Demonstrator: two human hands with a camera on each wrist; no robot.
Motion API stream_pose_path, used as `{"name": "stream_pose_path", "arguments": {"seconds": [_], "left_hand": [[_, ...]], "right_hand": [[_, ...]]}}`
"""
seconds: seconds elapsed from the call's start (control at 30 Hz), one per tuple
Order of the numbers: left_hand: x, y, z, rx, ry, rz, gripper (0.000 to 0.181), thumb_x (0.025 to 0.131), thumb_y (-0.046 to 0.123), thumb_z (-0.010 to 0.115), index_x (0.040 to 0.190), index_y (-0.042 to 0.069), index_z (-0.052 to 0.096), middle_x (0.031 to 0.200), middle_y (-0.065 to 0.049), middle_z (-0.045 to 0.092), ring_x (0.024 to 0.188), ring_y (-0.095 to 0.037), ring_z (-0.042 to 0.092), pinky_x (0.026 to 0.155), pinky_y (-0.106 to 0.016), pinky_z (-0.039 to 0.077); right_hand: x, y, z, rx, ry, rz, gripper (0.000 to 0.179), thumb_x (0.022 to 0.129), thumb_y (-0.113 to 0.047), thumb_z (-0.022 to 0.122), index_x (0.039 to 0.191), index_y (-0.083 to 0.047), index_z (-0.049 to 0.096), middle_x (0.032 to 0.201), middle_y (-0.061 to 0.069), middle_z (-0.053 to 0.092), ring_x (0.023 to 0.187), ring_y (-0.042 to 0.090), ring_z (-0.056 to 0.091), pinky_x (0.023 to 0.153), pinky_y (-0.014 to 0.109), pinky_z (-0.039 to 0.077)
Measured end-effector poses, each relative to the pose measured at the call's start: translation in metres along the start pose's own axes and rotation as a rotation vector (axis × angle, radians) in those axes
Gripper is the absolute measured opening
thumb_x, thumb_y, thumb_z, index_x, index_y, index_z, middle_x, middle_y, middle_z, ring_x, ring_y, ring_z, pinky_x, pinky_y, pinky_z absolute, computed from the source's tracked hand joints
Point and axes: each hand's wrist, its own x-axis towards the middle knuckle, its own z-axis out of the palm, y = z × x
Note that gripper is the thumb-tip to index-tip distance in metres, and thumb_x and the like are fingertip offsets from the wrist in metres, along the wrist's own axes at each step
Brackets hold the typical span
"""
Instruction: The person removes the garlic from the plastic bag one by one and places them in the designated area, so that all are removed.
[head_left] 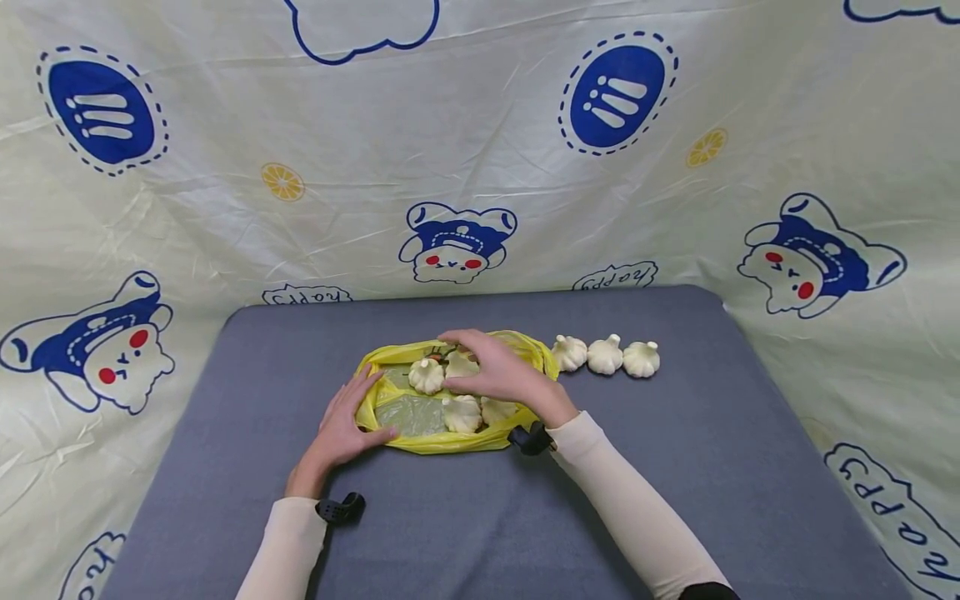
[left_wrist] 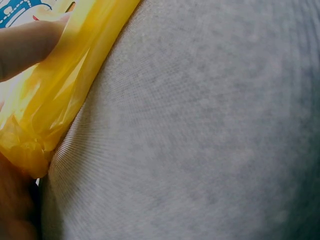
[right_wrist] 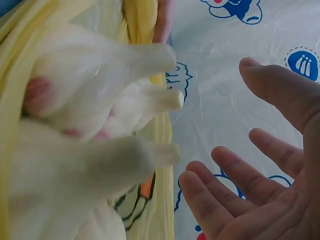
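A yellow plastic bag [head_left: 442, 444] lies with its mouth spread wide, and several white garlic bulbs [head_left: 427, 376] sit inside it. My left hand [head_left: 345, 421] rests at the bag's left side, fingers along the rim and thumb extended over the front edge. In the left wrist view a straight digit [left_wrist: 30, 47] touches the yellow plastic. Over the bag reaches my right hand [head_left: 498, 367], its fingers spread and holding nothing, beside the bulbs. Close up in the right wrist view, garlic bulbs [right_wrist: 95, 80] with pinkish patches show their stems.
Three more garlic bulbs [head_left: 604, 355] stand in a row just right of the bag. Grey-blue cloth covers the table [head_left: 465, 525]. Behind it hangs a pale printed curtain [head_left: 480, 108]. Each wrist carries a small black device [head_left: 341, 509].
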Motion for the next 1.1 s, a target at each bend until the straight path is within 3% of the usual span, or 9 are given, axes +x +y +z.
{"name": "stream_pose_path", "arguments": {"seconds": [0.53, 0.87, 1.1], "left_hand": [[-0.001, 0.001, -0.002, 0.009, -0.01, -0.007, 0.097, 0.08, 0.042, 0.081, 0.161, 0.015, 0.035, 0.172, -0.015, 0.02, 0.156, -0.049, 0.017, 0.126, -0.063, 0.01], [-0.002, 0.0, -0.002, 0.005, -0.006, -0.007, 0.097, 0.08, 0.043, 0.081, 0.161, 0.015, 0.035, 0.172, -0.014, 0.02, 0.155, -0.049, 0.018, 0.126, -0.063, 0.011], [-0.001, 0.0, -0.003, -0.001, -0.012, -0.01, 0.099, 0.08, 0.043, 0.081, 0.162, 0.016, 0.033, 0.173, -0.012, 0.018, 0.156, -0.047, 0.016, 0.126, -0.061, 0.009]], "right_hand": [[0.037, -0.011, 0.011, -0.04, -0.047, 0.007, 0.061, 0.094, -0.025, 0.077, 0.148, -0.009, 0.053, 0.149, 0.01, 0.057, 0.133, 0.035, 0.056, 0.11, 0.048, 0.048], [0.059, -0.008, 0.013, -0.087, -0.187, 0.097, 0.058, 0.096, -0.026, 0.075, 0.148, -0.01, 0.054, 0.145, 0.012, 0.06, 0.134, 0.028, 0.056, 0.112, 0.045, 0.048], [0.074, -0.006, 0.014, -0.121, -0.29, 0.112, 0.057, 0.094, -0.026, 0.076, 0.145, -0.012, 0.056, 0.143, 0.013, 0.062, 0.127, 0.027, 0.061, 0.107, 0.042, 0.052]]}}
